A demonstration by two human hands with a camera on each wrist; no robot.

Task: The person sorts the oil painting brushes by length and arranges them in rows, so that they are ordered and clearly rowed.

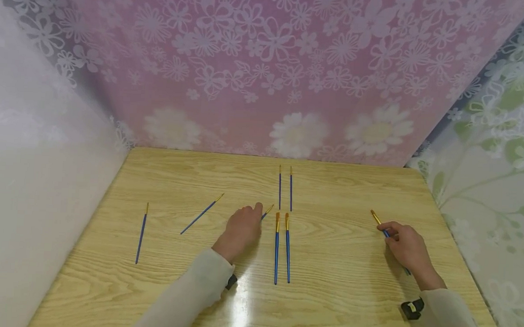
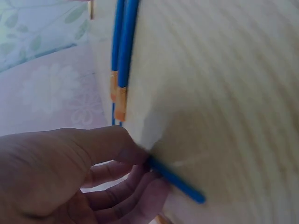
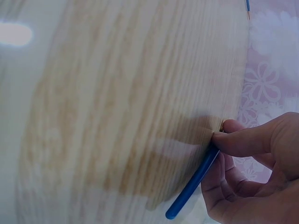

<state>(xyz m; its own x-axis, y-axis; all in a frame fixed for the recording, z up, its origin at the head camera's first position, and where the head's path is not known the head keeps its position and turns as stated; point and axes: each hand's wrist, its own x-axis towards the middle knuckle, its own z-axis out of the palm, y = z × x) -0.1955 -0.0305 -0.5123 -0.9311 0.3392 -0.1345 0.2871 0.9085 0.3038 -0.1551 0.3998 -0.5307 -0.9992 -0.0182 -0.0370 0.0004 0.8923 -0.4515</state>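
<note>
My left hand (image 1: 242, 231) pinches a blue-handled paintbrush (image 1: 267, 211) between thumb and fingers, its tip showing past the hand in the head view. The end of that brush's handle (image 2: 182, 184) shows in the left wrist view. On the right side of the table, my right hand (image 1: 408, 244) pinches another blue paintbrush (image 1: 376, 217), its bristles pointing up and left. Just right of the left hand lie two thicker flat-tipped brushes (image 1: 277, 255), side by side. Two thin brushes (image 1: 291, 189) lie beyond them, bristles toward the wall.
A thin brush (image 1: 201, 213) lies slanted left of my left hand, and another thin brush (image 1: 141, 236) lies nearly upright farther left. The wooden table (image 1: 325, 305) meets a pink flowered wall covering (image 1: 249, 74) at the back. Patterned coverings flank both sides.
</note>
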